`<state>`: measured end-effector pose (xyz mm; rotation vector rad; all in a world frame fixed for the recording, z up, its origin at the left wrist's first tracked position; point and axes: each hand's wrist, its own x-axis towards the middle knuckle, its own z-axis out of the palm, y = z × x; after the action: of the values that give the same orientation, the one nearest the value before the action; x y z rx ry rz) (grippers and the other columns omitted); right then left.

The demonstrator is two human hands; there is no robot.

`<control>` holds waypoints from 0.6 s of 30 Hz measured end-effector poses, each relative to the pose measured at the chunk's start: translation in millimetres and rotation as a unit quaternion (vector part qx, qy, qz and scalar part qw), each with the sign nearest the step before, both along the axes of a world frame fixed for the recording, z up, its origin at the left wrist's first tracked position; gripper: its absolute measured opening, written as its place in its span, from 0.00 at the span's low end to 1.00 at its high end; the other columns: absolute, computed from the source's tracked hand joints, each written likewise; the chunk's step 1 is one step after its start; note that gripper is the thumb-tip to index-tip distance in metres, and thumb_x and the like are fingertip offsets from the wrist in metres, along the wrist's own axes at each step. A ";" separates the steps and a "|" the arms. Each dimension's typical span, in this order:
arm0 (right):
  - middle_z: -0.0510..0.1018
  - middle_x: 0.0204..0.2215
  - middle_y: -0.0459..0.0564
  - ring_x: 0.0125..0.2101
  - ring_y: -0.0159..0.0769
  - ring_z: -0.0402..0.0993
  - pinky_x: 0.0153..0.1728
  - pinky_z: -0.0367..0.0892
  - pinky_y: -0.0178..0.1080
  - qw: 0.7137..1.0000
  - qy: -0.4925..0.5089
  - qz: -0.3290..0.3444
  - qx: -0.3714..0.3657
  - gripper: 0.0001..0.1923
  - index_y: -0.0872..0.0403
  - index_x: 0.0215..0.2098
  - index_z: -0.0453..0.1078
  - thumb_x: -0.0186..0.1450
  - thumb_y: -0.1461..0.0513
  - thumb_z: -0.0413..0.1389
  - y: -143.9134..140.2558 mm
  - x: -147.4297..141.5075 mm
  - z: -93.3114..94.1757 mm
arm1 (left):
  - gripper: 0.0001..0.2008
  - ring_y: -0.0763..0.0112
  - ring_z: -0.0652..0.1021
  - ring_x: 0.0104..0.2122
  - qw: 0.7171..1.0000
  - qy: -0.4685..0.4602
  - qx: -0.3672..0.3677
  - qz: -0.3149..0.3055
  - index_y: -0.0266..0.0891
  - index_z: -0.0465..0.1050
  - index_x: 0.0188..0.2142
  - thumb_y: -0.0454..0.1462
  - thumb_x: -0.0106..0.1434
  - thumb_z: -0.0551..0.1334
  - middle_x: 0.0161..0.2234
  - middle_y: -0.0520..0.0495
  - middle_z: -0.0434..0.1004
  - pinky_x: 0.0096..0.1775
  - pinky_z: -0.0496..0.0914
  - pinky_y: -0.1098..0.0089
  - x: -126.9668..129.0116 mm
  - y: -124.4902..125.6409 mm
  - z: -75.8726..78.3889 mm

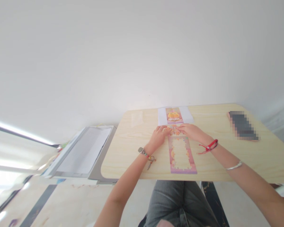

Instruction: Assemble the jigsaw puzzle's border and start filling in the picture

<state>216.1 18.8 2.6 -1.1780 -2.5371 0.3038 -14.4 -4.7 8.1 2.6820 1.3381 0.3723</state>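
Observation:
Small multicoloured jigsaw puzzle pieces (175,130) lie in a loose pile between my two hands. My left hand (161,133) rests at the pile's left side, fingers stretched out over the nearest pieces. From the right, my right hand (189,130) reaches in, its outstretched fingertips touching the pile; any single piece under them is too small to make out. Directly below the pile lies a pink and purple jigsaw border (192,159), a long rectangle with bare tabletop showing inside. Beyond the pile, a printed picture (174,116) with a yellow-orange figure lies on white paper.
All this lies on a light wood table (123,151) against a white wall (142,56). A pixelated dark phone (243,125) is at the right. A clear sheet (137,119) lies at the back left. Left of the table stands a grey unit holding white paper (85,151).

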 end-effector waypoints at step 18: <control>0.73 0.49 0.56 0.50 0.42 0.68 0.51 0.63 0.46 0.999 -0.038 0.001 0.036 0.19 0.56 0.48 0.70 0.61 0.71 0.47 -1.6 -17.2 5.1 | 0.28 0.55 0.47 0.63 0.996 0.026 -0.090 -0.005 0.46 0.49 0.61 0.27 0.62 0.42 0.64 0.46 0.47 0.56 0.51 0.46 6.3 -15.8 4.1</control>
<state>198.9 17.2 7.6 -1.1822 -2.5918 0.1695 -8.1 -20.6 12.2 2.5647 1.3048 0.1735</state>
